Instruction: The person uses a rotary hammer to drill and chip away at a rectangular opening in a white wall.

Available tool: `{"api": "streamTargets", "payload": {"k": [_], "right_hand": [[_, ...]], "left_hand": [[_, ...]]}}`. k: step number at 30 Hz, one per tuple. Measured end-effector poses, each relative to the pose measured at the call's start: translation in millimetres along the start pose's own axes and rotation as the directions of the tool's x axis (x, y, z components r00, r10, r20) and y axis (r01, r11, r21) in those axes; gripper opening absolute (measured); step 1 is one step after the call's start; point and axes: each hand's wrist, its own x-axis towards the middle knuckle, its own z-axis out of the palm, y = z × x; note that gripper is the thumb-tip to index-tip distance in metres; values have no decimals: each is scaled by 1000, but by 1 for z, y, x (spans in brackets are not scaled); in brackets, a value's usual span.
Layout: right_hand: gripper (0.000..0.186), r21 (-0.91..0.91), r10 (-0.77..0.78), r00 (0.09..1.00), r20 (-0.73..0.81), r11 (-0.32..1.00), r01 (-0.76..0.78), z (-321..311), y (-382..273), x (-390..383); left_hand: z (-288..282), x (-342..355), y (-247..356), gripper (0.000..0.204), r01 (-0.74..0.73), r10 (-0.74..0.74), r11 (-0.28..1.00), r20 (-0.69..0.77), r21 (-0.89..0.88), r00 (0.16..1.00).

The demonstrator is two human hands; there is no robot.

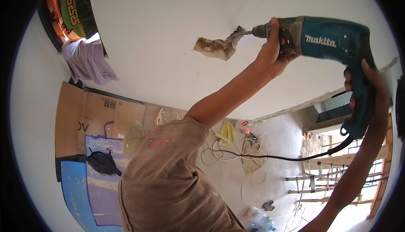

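A teal and black rotary hammer drill (333,40) is held up level against the white wall (160,25), its body pointing left. My left hand (273,52) wraps round the front of the tool from below, just behind the chuck (259,31). On the rear handle, my right hand (371,80) is closed; I cannot tell if a finger presses the trigger. The steel bit (245,33) reaches into the right end of a rough, broken-out hole (217,48), where brown rubble shows beneath the white surface. A black cord (291,159) hangs from the handle.
White cable coils (253,149), a yellow cloth (226,133) and plastic bottles (262,221) lie on the floor. A wooden ladder (322,177) is at the right. Cardboard (112,111) and a purple sheet (105,189) are at left, below a grey cloth (88,61) draped over an opening.
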Motion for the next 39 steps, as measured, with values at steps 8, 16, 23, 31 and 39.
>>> {"api": "streamTargets", "payload": {"k": [8,16,23,31,39], "right_hand": [[43,-169,10,997,-83,985,-24,15,-23,8],[57,-228,7,999,51,974,5,3,-13,-9],[79,30,-86,993,76,996,84,49,60,-95],[93,116,-125,969,-212,982,152,171,239,-206],[90,330,-78,966,-248,930,160,247,232,-216]], "left_hand": [[13,-2,6,76,-100,100,995,-17,-16,995],[13,-12,-6,67,-44,42,994,-19,-103,999],[-42,-61,-5,62,89,-93,987,19,132,996],[-107,-135,-19,70,286,-215,904,-241,318,946],[-132,-157,25,66,393,-295,756,-263,523,919]]}}
